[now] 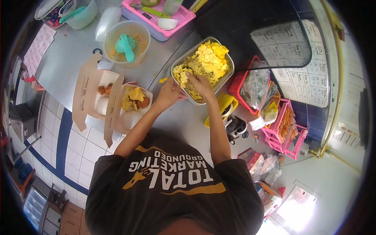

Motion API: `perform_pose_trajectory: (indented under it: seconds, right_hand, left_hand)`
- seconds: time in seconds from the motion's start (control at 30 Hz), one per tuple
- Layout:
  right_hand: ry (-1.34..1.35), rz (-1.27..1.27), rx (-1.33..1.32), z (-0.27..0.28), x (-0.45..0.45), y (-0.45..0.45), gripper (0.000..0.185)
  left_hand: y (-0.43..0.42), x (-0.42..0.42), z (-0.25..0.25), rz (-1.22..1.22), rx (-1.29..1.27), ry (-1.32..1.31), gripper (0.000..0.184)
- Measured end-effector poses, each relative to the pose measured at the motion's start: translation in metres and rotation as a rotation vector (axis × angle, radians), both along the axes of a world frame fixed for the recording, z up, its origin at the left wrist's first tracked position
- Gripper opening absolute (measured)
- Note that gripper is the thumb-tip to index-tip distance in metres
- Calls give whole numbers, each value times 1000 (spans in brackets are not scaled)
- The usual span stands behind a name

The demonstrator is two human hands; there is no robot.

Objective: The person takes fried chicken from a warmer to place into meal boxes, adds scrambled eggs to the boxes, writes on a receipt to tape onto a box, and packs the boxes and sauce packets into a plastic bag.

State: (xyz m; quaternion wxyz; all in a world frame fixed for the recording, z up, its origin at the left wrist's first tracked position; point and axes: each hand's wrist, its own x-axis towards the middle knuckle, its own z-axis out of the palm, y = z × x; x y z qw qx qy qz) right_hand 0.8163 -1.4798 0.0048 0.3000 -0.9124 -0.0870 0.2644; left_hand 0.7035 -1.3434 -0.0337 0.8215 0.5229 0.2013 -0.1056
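Note:
A rectangular metal tray (231, 72) sits on the steel counter, with crumbly yellow scrambled egg (211, 58) heaped most thickly at its far right. My right hand (200, 86) reaches over the tray, fingers closed down in the egg; a dark curved edge shows by the fingertips, but I cannot make out what they grip. At the tray's near left corner, my left hand (167, 95) has its fingers curled at the rim. Left of it stand two open cardboard meal boxes (113, 105). The nearer one holds egg, a brown fried piece and a white rice mound (130, 118).
Beyond the boxes is a clear tub (145, 33) with a turquoise spoon (127, 47). A pink basket (188, 17) stands at the back. To the right are a yellow container (213, 117), a red bin (239, 88) with plastic bags, and a pink rack (288, 133).

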Motion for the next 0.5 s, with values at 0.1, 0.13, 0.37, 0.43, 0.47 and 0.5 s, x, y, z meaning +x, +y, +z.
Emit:
perform_pose_trajectory:
  seconds: [0.1,0.13,0.37,0.43,0.47,0.5]
  right_hand:
    - [-252,94,-164,15,-18,9,62]
    - [-422,148,-289,24,-23,16,58]
    - [-448,242,-397,22,-14,28,39]
    - [-504,389,-329,15,-11,21,35]
    - [-504,391,-330,15,-11,17,35]
    - [-493,492,-314,16,-14,12,35]
  left_hand:
    - [-1,0,-2,-6,4,25,28]
    - [-2,0,-2,8,-4,9,28]
    - [-1,-3,-2,21,42,-20,26]
    - [-2,0,-3,2,37,6,24]
    - [-2,0,-2,-19,29,37,21]
    - [-3,0,-1,-19,27,37,21]
